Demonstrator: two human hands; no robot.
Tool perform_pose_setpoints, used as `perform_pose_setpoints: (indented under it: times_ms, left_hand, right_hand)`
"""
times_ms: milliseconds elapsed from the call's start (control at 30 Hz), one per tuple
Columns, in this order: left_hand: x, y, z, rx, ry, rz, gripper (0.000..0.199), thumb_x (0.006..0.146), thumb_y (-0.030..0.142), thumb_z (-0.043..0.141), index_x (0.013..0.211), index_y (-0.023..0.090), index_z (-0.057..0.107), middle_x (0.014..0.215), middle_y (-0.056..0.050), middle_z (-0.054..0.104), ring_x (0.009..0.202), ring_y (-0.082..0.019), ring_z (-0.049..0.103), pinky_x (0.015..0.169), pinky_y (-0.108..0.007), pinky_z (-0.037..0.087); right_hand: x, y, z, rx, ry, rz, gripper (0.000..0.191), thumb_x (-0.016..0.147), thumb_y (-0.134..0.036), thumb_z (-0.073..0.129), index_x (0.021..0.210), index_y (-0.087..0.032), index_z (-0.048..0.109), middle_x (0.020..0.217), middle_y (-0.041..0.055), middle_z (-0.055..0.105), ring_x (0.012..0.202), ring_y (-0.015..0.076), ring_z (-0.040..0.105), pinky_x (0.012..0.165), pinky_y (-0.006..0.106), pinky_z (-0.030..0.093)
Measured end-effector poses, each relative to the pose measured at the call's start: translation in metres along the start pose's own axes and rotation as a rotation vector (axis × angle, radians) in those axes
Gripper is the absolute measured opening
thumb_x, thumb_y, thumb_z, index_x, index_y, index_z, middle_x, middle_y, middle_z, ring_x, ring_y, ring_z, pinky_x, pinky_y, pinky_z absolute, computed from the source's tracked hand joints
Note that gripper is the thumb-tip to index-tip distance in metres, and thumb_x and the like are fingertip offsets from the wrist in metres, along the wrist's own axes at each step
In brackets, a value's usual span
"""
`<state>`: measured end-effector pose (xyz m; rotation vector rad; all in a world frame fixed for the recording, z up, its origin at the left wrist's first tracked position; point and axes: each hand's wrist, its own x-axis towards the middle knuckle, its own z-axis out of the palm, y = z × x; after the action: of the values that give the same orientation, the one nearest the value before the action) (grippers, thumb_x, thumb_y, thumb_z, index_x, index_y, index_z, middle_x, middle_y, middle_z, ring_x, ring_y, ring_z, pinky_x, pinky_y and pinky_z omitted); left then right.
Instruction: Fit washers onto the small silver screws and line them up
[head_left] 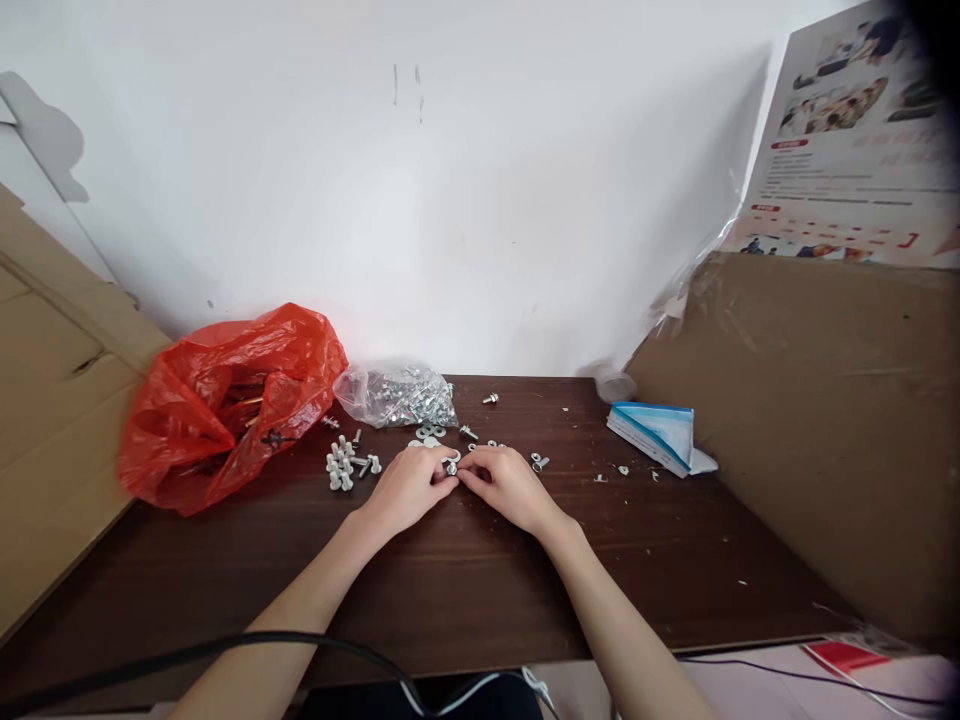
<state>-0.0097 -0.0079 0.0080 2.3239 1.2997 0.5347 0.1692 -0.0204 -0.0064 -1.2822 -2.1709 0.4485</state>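
Observation:
My left hand (411, 490) pinches a small metal bolt (451, 468) between thumb and forefinger, just above the dark table. My right hand (510, 488) meets it from the other side. Its thumb and forefinger are pinched together at the bolt; whatever lies between them is too small to make out. Flat washers (431, 431) lie behind my left hand, partly covered by it. Left of that hand, a cluster of bolts (340, 464) stands on end, with a few loose ones beside it. Behind my right hand are some small rings (492, 443) and a loose bolt (469, 432).
An open red plastic bag (180, 400) and a clear bag of metal hardware (412, 398) stand at the back left. A blue-and-white packet (652, 435) lies at the right. Cardboard (825, 420) walls both sides. A black cable (300, 638) crosses the near edge.

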Motion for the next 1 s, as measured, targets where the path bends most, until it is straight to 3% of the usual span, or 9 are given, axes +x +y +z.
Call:
perform_pose_setpoints:
  times_ms: [167, 433, 667, 1000]
  left_hand:
    - [0.001, -0.001, 0.000, 0.039, 0.025, 0.022, 0.026, 0.083, 0.022, 0.057, 0.106, 0.018, 0.068, 0.066, 0.000, 0.063, 0.071, -0.017, 0.059, 0.067, -0.026, 0.040]
    - [-0.002, -0.001, -0.008, 0.143, 0.067, 0.015, 0.019, 0.084, 0.030, 0.057, 0.097, 0.021, 0.068, 0.081, -0.002, 0.061, 0.074, -0.017, 0.058, 0.064, -0.025, 0.039]
    - [-0.004, 0.001, -0.011, 0.154, 0.070, 0.012, 0.014, 0.085, 0.029, 0.056, 0.088, 0.021, 0.068, 0.087, -0.002, 0.062, 0.078, -0.016, 0.059, 0.059, -0.024, 0.036]
    - [-0.004, 0.000, -0.008, 0.190, 0.071, 0.040, 0.014, 0.084, 0.029, 0.056, 0.074, 0.020, 0.062, 0.080, -0.001, 0.060, 0.077, -0.017, 0.057, 0.059, -0.025, 0.033]
  right_hand:
    - [0.000, 0.001, -0.001, 0.007, 0.011, 0.000, 0.013, 0.087, -0.019, 0.056, 0.083, -0.021, 0.068, 0.076, 0.0013, 0.065, 0.067, 0.0138, 0.055, 0.063, 0.024, 0.039]
    - [-0.001, 0.003, -0.002, 0.019, 0.045, -0.007, 0.013, 0.087, -0.020, 0.055, 0.086, -0.020, 0.069, 0.079, 0.0015, 0.066, 0.066, 0.0130, 0.055, 0.062, 0.024, 0.040]
    - [-0.002, 0.003, -0.001, 0.035, 0.063, -0.038, 0.018, 0.088, -0.021, 0.055, 0.102, -0.021, 0.066, 0.081, 0.0011, 0.064, 0.069, 0.0135, 0.055, 0.065, 0.025, 0.042]
    - [-0.002, 0.001, 0.003, -0.027, 0.059, -0.108, 0.011, 0.088, -0.023, 0.056, 0.095, -0.019, 0.064, 0.084, 0.0030, 0.058, 0.078, 0.0157, 0.054, 0.070, 0.026, 0.043]
